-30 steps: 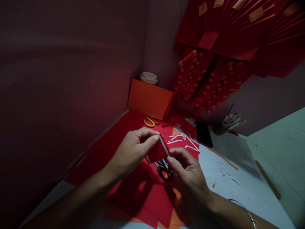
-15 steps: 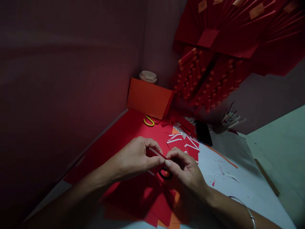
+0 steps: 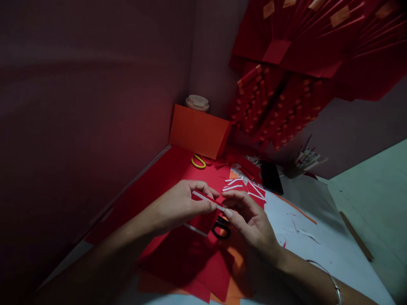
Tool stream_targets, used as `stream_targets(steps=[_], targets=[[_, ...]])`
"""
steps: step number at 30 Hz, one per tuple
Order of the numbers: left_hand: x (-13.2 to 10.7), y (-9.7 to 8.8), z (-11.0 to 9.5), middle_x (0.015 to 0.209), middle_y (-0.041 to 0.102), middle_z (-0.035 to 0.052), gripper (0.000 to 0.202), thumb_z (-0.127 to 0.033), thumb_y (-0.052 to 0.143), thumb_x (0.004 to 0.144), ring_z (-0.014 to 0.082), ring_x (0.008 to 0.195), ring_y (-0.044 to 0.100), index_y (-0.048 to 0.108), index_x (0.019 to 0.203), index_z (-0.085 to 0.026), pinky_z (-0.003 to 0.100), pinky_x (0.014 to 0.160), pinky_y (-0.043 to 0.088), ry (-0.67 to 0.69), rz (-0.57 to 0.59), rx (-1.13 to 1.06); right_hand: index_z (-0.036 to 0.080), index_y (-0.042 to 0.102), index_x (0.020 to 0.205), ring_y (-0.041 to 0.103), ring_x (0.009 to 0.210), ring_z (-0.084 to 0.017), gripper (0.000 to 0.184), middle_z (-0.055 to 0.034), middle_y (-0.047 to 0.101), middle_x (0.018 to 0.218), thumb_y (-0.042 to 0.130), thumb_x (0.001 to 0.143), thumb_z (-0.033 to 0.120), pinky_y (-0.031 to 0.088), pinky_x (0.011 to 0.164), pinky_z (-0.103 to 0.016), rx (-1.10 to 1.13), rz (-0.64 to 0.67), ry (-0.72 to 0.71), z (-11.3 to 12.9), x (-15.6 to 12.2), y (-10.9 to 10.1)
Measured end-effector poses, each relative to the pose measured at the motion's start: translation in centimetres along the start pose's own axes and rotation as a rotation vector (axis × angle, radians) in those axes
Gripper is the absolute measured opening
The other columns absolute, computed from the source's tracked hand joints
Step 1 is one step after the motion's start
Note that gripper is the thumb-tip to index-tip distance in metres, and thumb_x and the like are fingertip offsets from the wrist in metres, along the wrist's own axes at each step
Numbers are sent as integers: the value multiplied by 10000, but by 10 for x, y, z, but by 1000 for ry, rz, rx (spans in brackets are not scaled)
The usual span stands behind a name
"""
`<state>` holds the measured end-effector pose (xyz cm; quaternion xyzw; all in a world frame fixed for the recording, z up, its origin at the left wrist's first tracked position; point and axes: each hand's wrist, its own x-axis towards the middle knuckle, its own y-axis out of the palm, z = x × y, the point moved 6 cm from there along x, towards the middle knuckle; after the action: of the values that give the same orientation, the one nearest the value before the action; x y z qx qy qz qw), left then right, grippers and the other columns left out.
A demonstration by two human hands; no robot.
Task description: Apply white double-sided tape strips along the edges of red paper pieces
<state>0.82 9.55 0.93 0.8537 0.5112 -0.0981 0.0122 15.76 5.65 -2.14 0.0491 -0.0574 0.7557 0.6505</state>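
My left hand (image 3: 187, 203) pinches a small piece of red paper (image 3: 200, 219) between thumb and fingers. White strips, which look like tape, run along its upper and lower edges. My right hand (image 3: 251, 218) is at the paper's right end. Its thumb tip is by the corner, while the index finger stands apart from the thumb with a gap between. Whether the thumb presses on the strip is hard to see. Black-handled scissors (image 3: 221, 228) lie just below the fingers, their blades mostly hidden. Larger red sheets (image 3: 197, 262) lie underneath, over orange paper (image 3: 240, 271).
Red pieces with white strips (image 3: 244, 188), yellow-handled scissors (image 3: 199, 162), a dark phone (image 3: 271, 177) and a pen holder (image 3: 295, 169) stand or lie farther back. A folded orange card (image 3: 199, 131) fronts a lidded cup (image 3: 197, 102). Red paper decorations (image 3: 280, 106) hang above. Scraps litter the white tabletop (image 3: 305, 258).
My right thumb and index finger have parted from their pinch at the paper's edge. The red paper has tilted, showing more of its face and white strips.
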Motion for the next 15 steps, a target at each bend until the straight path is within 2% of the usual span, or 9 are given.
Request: stream_targets(steps=[3,5,6,7,9,12,15], targets=[[1,-4,2,839,727,65,129,-269,715,671,222,793,688,636,702,-172,286,624,529,-28,-38,-66,252,590,1071,572,947,-193,185,-36,604,990,597,887,251,445,850,-320,-135,-145,-108,5,1,-9],[3,-11,2,831,712,62,173,-307,731,678,211,739,677,632,732,-176,299,600,537,-36,-134,-113,246,589,1010,562,940,-195,121,-37,588,988,589,889,241,433,851,-319,-235,-253,-211,11,-1,-16],[3,-16,2,819,704,56,196,-326,737,681,198,686,665,628,752,-179,303,575,537,-36,-183,-153,240,584,963,564,887,-188,70,-32,587,941,576,894,233,437,813,-309,-286,-259,-247,14,-1,-17],[3,-20,2,795,693,45,215,-342,737,687,183,636,647,622,775,-183,304,552,534,-32,-225,-199,234,578,920,564,819,-179,30,-24,586,879,560,899,223,441,761,-298,-349,-212,-264,15,0,-14],[3,-26,0,727,666,19,234,-361,727,707,166,585,620,607,808,-188,303,541,527,-10,-278,-280,223,579,882,556,723,-172,46,-20,592,796,541,897,202,431,681,-287,-536,-20,-261,14,1,-3],[2,-34,-4,680,645,2,224,-375,702,737,158,595,609,602,800,-185,290,575,514,46,-323,-290,192,609,966,570,749,-197,130,-62,627,848,528,870,159,418,669,-301,-875,237,-212,3,0,11],[0,-37,-6,713,654,0,220,-381,698,737,150,593,597,604,762,-185,276,572,495,59,-344,-282,183,607,1065,572,789,-211,246,-89,627,929,510,847,121,408,670,-302,-1084,341,-138,-7,-1,16]])
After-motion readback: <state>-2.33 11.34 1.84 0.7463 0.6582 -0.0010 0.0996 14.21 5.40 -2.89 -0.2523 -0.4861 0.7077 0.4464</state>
